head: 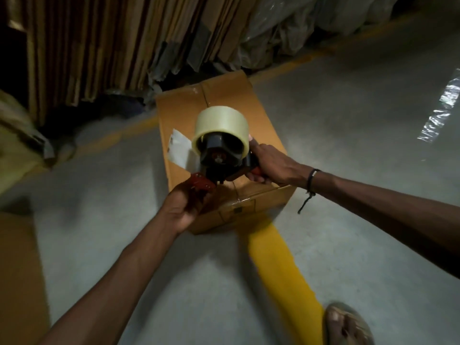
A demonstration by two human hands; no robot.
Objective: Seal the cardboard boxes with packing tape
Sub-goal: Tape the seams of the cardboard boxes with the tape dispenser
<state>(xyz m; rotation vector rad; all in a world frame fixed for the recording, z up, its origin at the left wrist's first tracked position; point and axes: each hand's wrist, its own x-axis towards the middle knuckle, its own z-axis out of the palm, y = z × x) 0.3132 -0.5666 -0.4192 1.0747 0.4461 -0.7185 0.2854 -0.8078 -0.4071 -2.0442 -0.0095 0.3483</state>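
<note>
The cardboard box (219, 155) lies on the grey floor (348, 220), its top flaps closed, with clear tape glinting over the near edge and at the far end of the centre seam; whether the whole seam is covered I cannot tell, since the tape dispenser (221, 150) is held above its middle. The right hand (270, 163) clenches the dispenser's red handle, and the left hand (185, 207) pinches the red cutter end, a loose tab of tape (179, 150) sticking out to the left. This box looks largely sealed, so the work left is likely another box, perhaps the one at the left edge (17, 270). Flattened cartons (112, 46) lean behind; a yellow floor line (278, 265) runs toward a sandalled foot (346, 324).
</note>
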